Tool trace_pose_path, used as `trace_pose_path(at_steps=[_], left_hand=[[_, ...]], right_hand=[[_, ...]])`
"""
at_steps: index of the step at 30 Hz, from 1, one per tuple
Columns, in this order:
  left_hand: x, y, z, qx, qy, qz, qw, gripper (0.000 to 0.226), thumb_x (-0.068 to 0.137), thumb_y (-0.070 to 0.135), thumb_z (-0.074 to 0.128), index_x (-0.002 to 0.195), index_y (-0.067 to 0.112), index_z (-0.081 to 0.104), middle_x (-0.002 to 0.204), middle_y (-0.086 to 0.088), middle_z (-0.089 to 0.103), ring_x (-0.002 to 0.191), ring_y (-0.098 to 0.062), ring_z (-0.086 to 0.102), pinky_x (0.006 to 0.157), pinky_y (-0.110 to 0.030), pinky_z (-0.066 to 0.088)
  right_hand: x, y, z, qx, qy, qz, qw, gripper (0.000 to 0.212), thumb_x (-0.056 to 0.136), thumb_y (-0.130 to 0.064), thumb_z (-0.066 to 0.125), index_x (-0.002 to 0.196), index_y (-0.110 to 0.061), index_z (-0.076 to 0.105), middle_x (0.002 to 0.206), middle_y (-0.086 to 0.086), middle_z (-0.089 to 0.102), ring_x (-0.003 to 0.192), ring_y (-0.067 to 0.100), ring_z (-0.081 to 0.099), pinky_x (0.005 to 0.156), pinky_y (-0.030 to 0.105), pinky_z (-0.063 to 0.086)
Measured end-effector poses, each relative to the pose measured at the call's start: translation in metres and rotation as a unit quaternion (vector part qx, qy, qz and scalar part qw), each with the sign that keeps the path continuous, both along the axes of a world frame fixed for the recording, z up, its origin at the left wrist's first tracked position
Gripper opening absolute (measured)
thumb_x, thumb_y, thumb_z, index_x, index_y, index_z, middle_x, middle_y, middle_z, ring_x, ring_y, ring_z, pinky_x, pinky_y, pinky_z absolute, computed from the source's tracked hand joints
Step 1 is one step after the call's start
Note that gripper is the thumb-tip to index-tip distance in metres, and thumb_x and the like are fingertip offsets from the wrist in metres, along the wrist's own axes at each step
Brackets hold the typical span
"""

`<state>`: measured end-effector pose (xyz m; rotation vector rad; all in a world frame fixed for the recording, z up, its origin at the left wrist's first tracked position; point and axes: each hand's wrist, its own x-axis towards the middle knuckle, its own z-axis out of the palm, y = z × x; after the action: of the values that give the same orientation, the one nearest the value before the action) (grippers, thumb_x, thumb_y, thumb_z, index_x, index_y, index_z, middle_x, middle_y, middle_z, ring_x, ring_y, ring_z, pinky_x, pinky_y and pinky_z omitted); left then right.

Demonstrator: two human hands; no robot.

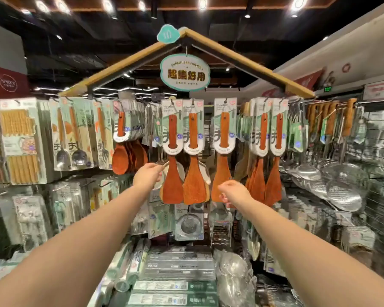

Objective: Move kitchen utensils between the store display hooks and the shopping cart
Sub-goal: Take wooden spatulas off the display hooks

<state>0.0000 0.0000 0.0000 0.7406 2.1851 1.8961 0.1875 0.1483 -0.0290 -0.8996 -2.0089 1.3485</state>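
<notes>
1. Along the top hook rail of the roofed display stand (242, 63), at mid-span, three reddish-brown wooden spatulas on pale cards hang blade down: left spatula (172, 185), middle spatula (193, 187), right spatula (220, 173).
2. Left hand (150, 176): fingertips pinch the rim of a pale round-rimmed utensil (179, 171) hanging behind the left spatula.
3. Right hand (233, 192): fingers curled at the right spatula's lower blade edge; whether they grip it cannot be told.
4. Steel mesh skimmers (341, 191) hang toward the stand's right end.

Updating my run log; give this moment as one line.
left hand at first spatula | right hand at third spatula | grips unclear | both hanging | cart unseen
</notes>
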Motion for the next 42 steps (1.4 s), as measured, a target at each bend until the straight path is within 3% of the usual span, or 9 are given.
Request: trace_pose_path(at_steps=[3, 6, 10, 13, 20, 25, 31, 39, 42], left_hand=[[-0.02, 0.027, -0.004, -0.023, 0.011, -0.007, 1.0, 0.041, 0.087, 0.033, 0.059, 0.125, 0.018, 0.055, 0.117, -0.007, 0.063, 0.107, -0.027, 0.059, 0.097, -0.041, 0.046], [-0.031, 0.055, -0.003, -0.056, 0.042, -0.008, 0.997, 0.051, 0.088, 0.038, 0.057, 0.134, 0.017, 0.047, 0.127, -0.006, 0.056, 0.113, -0.026, 0.055, 0.094, -0.035, 0.044], [-0.049, 0.078, -0.003, -0.058, 0.051, -0.001, 0.997, 0.072, 0.074, 0.051, 0.06, 0.134, 0.015, 0.045, 0.133, -0.007, 0.053, 0.12, -0.027, 0.05, 0.101, -0.034, 0.039], [-0.059, 0.092, -0.004, -0.075, 0.069, 0.024, 0.994, 0.061, 0.083, 0.044, 0.061, 0.133, 0.012, 0.046, 0.133, -0.009, 0.053, 0.122, -0.028, 0.048, 0.101, -0.037, 0.04], [-0.062, 0.107, -0.009, -0.093, 0.098, 0.047, 0.99, 0.041, 0.089, 0.041, 0.057, 0.117, 0.012, 0.055, 0.114, -0.008, 0.062, 0.107, -0.027, 0.057, 0.082, -0.031, 0.043], [-0.058, 0.104, -0.01, -0.078, 0.102, 0.024, 0.991, 0.032, 0.092, 0.034, 0.052, 0.116, 0.013, 0.056, 0.103, -0.005, 0.059, 0.103, -0.025, 0.057, 0.084, -0.032, 0.043], [-0.058, 0.095, -0.016, -0.037, 0.101, -0.001, 0.994, 0.015, 0.09, 0.027, 0.052, 0.077, 0.02, 0.051, 0.075, 0.002, 0.055, 0.077, -0.018, 0.054, 0.064, -0.03, 0.04], [-0.05, 0.079, -0.014, -0.014, 0.084, -0.017, 0.996, 0.014, 0.088, 0.03, 0.055, 0.078, 0.021, 0.057, 0.08, -0.003, 0.065, 0.081, -0.024, 0.067, 0.079, -0.037, 0.051], [-0.046, 0.073, -0.014, -0.008, 0.087, -0.023, 0.996, 0.015, 0.09, 0.029, 0.054, 0.077, 0.021, 0.056, 0.072, 0.002, 0.062, 0.084, -0.025, 0.069, 0.075, -0.034, 0.05]], right_hand=[[-0.033, 0.008, -0.003, 0.072, -0.047, -0.016, 0.996, 0.017, 0.089, -0.026, 0.054, 0.103, -0.019, 0.061, 0.088, 0.001, 0.063, 0.079, 0.019, 0.059, 0.069, 0.03, 0.047], [-0.059, 0.017, 0.0, 0.101, -0.052, -0.028, 0.993, 0.026, 0.087, -0.026, 0.054, 0.112, -0.019, 0.062, 0.104, 0.001, 0.066, 0.094, 0.019, 0.06, 0.081, 0.031, 0.048], [-0.092, 0.033, 0.015, 0.13, -0.059, -0.031, 0.989, 0.03, 0.09, -0.026, 0.05, 0.119, -0.022, 0.054, 0.105, -0.001, 0.061, 0.09, 0.019, 0.058, 0.072, 0.028, 0.04], [-0.115, 0.042, 0.024, 0.165, -0.062, -0.035, 0.984, 0.04, 0.089, -0.031, 0.052, 0.127, -0.02, 0.048, 0.121, 0.002, 0.06, 0.104, 0.024, 0.059, 0.081, 0.035, 0.045], [-0.15, 0.052, 0.024, 0.171, -0.059, -0.067, 0.981, 0.046, 0.086, -0.045, 0.059, 0.121, -0.016, 0.048, 0.124, 0.005, 0.054, 0.114, 0.027, 0.053, 0.092, 0.036, 0.044], [-0.155, 0.051, 0.025, 0.157, -0.025, -0.114, 0.981, 0.057, 0.082, -0.047, 0.064, 0.124, -0.015, 0.045, 0.126, 0.007, 0.053, 0.117, 0.028, 0.052, 0.093, 0.038, 0.044], [-0.153, 0.042, 0.028, 0.178, -0.054, -0.078, 0.979, 0.039, 0.091, -0.033, 0.05, 0.122, -0.008, 0.05, 0.121, 0.01, 0.059, 0.112, 0.03, 0.054, 0.082, 0.033, 0.04], [-0.148, 0.029, 0.029, 0.121, -0.004, -0.047, 0.992, 0.042, 0.087, -0.03, 0.053, 0.122, -0.007, 0.051, 0.12, 0.011, 0.059, 0.11, 0.031, 0.055, 0.087, 0.036, 0.044], [-0.143, 0.027, 0.032, 0.099, 0.006, -0.052, 0.994, 0.043, 0.087, -0.026, 0.053, 0.126, -0.008, 0.049, 0.12, 0.01, 0.057, 0.109, 0.029, 0.054, 0.083, 0.033, 0.042]])
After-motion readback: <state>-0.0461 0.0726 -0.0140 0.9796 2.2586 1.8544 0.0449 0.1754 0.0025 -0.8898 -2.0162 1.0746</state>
